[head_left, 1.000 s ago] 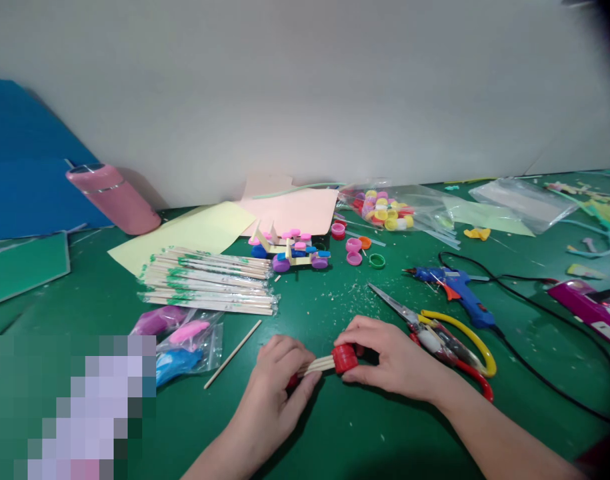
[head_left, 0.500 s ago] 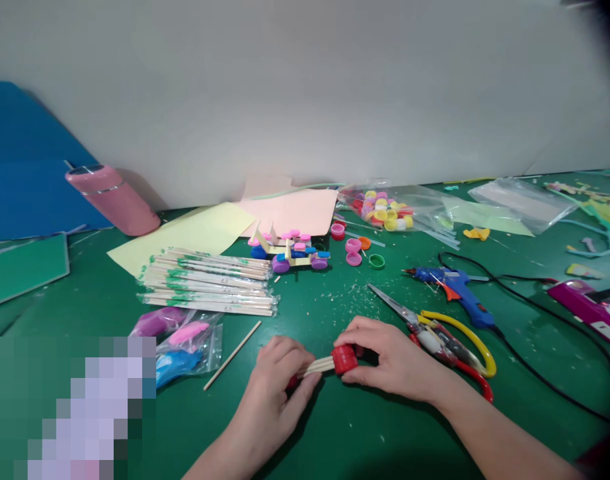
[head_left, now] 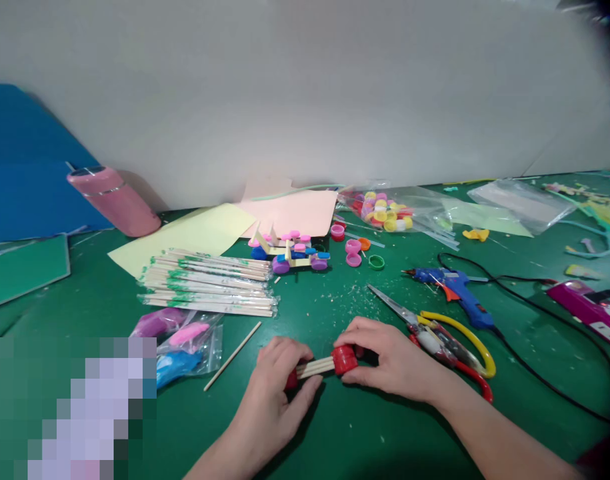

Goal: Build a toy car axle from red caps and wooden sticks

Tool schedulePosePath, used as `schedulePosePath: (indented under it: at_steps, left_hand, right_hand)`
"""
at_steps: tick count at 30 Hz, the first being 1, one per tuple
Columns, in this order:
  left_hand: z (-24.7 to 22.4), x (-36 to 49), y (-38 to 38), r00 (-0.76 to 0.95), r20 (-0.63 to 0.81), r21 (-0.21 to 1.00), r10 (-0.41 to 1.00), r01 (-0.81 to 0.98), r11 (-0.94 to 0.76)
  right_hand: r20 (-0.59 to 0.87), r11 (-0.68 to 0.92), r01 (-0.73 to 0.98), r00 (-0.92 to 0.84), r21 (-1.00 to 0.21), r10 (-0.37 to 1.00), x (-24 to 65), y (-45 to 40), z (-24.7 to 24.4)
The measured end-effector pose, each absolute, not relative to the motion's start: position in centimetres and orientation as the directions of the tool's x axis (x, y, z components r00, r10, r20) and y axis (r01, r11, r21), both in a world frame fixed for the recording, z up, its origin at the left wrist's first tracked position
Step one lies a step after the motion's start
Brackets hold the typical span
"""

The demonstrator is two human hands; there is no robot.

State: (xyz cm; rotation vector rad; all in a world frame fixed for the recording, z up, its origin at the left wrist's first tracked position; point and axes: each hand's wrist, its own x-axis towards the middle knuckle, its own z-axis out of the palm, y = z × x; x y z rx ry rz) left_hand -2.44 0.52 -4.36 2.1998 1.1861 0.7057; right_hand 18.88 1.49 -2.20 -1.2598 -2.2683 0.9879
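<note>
Between my two hands, low over the green table, lies a short bundle of pale wooden sticks point(head_left: 317, 368) with red bottle caps at both ends. My left hand point(head_left: 279, 387) curls around the red bottle caps point(head_left: 291, 379) at the left end, which its fingers partly cover. At the other end, the fingers and thumb of my right hand point(head_left: 385, 353) pinch the red bottle caps point(head_left: 345, 360). A single loose wooden stick point(head_left: 232, 356) rests left of my left hand. Scissors point(head_left: 435, 340) with yellow and red handles lie just behind my right hand.
A blue glue gun point(head_left: 457, 288) and its black cord lie at right, near a purple power strip point(head_left: 589, 310). Wrapped chopsticks point(head_left: 209, 283), bagged clay point(head_left: 185, 340), small toy cars point(head_left: 299, 257) and loose caps point(head_left: 353, 252) spread behind. A pink bottle point(head_left: 115, 200) stands tilted at back left.
My left thumb and fingers have spread slightly apart, showing more of the left red caps and the sticks. My right hand has stayed in place.
</note>
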Motion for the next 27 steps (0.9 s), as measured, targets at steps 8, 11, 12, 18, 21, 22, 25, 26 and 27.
schedulePosePath:
  at_steps: [8, 11, 12, 18, 21, 22, 25, 26, 27]
  left_hand:
    - [-4.21, -2.34, 0.59, 0.507, 0.168, 0.667, 0.845, 0.573, -0.476]
    - [-4.23, -2.37, 0.56, 0.507, 0.175, 0.669, 0.844, 0.568, -0.48]
    - [-4.24, -2.37, 0.57, 0.509, 0.175, 0.667, 0.843, 0.568, -0.482]
    - [-4.25, -2.37, 0.65, 0.507, 0.177, 0.664, 0.844, 0.571, -0.483]
    - [-4.26, -2.4, 0.63, 0.509, 0.184, 0.669, 0.841, 0.562, -0.486]
    - [-4.28, -2.41, 0.63, 0.51, 0.183, 0.671, 0.84, 0.56, -0.486]
    - [-4.33, -2.42, 0.64, 0.511, 0.175, 0.673, 0.842, 0.562, -0.481]
    - [-4.35, -2.42, 0.65, 0.512, 0.174, 0.672, 0.841, 0.563, -0.481]
    - [-4.36, -2.41, 0.67, 0.512, 0.173, 0.671, 0.842, 0.565, -0.481]
  right_hand:
    - [-0.027, 0.355, 0.595, -0.536, -0.721, 0.843, 18.92, 1.61, -2.22]
    - [-0.028, 0.358, 0.594, -0.54, -0.721, 0.841, 18.94, 1.58, -2.2]
    - [-0.028, 0.357, 0.594, -0.539, -0.721, 0.842, 18.93, 1.56, -2.19]
    - [-0.026, 0.357, 0.591, -0.541, -0.724, 0.841, 18.88, 1.54, -2.19]
    - [-0.022, 0.356, 0.584, -0.54, -0.73, 0.841, 18.89, 1.56, -2.24]
    - [-0.02, 0.356, 0.581, -0.541, -0.732, 0.841, 18.89, 1.57, -2.25]
    - [-0.018, 0.355, 0.578, -0.54, -0.735, 0.841, 18.88, 1.58, -2.26]
    - [-0.018, 0.355, 0.578, -0.54, -0.734, 0.841, 18.87, 1.6, -2.26]
    - [-0.018, 0.355, 0.579, -0.54, -0.734, 0.842, 18.87, 1.61, -2.25]
